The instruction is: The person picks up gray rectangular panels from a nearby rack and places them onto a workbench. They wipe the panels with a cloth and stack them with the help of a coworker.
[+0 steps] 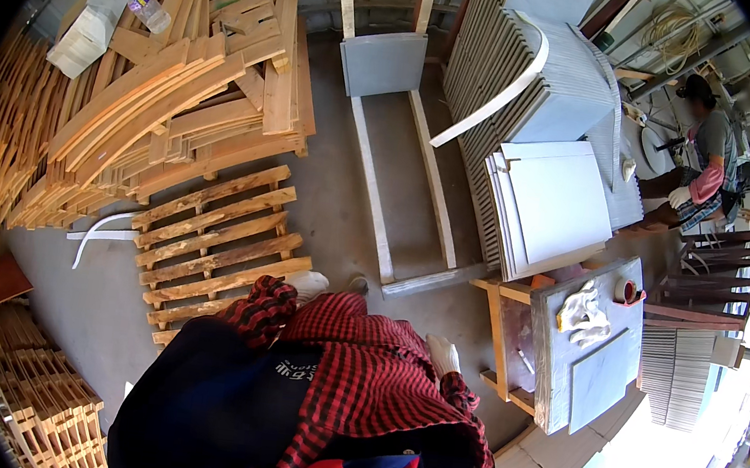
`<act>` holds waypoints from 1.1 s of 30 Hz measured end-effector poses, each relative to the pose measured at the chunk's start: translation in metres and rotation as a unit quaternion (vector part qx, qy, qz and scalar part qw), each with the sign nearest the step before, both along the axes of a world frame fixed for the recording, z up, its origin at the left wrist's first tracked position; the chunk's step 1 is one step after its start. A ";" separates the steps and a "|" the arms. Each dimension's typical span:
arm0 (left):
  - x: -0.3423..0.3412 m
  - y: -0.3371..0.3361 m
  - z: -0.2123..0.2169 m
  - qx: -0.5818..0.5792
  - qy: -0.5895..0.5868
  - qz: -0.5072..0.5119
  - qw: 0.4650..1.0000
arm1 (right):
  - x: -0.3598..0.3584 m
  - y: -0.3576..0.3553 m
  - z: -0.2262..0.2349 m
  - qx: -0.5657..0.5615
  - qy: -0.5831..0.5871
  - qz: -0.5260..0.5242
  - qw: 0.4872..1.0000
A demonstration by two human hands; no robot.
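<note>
The slatted pallet of rough pale-brown wood [213,241] lies flat, just left of the white-gloved left hand [306,284]. It looks stiff, fairly heavy and splintery; outer slat ends would give the surest hold. Slats slant from near-left to far-right; the long axis seems to run away from the body, its near end hidden. Neither the left nor the white-gloved right hand [444,356] visibly holds anything; finger closure I cannot tell.

From here the left hand [306,284] and right hand [443,356] look too small for me to judge their grip, the navy jacket [209,395] partly covers the slatted pallet [212,240], and glare blots out whatever lies beyond the cardboard [565,445].
</note>
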State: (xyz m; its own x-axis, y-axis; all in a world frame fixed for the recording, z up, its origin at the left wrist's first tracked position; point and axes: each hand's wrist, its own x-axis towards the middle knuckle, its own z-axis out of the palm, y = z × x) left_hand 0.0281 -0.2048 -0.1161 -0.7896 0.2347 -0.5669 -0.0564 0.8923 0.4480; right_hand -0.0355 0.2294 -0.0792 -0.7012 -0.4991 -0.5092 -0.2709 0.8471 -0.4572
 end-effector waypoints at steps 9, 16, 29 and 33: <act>-0.001 0.005 -0.004 0.105 -0.078 0.172 0.976 | -0.004 -0.003 0.017 -0.066 0.003 -0.069 0.995; -0.059 0.028 0.011 0.153 -0.069 0.229 0.959 | -0.042 0.022 -0.017 -0.026 -0.012 0.018 0.999; -0.112 0.089 0.028 0.113 -0.107 0.269 0.951 | -0.136 0.116 -0.048 -0.047 0.046 -0.036 0.997; -0.095 0.043 -0.058 0.165 -0.073 0.294 0.939 | -0.150 0.119 -0.052 0.022 0.044 0.028 0.998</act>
State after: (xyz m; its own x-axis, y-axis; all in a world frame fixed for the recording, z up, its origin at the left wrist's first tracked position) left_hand -0.0669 -0.1617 -0.1742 -0.7573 -0.0353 -0.6521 -0.5779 0.5013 0.6440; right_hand -0.1855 0.3485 -0.1310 -0.7166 -0.5172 -0.4680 -0.3556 0.8481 -0.3927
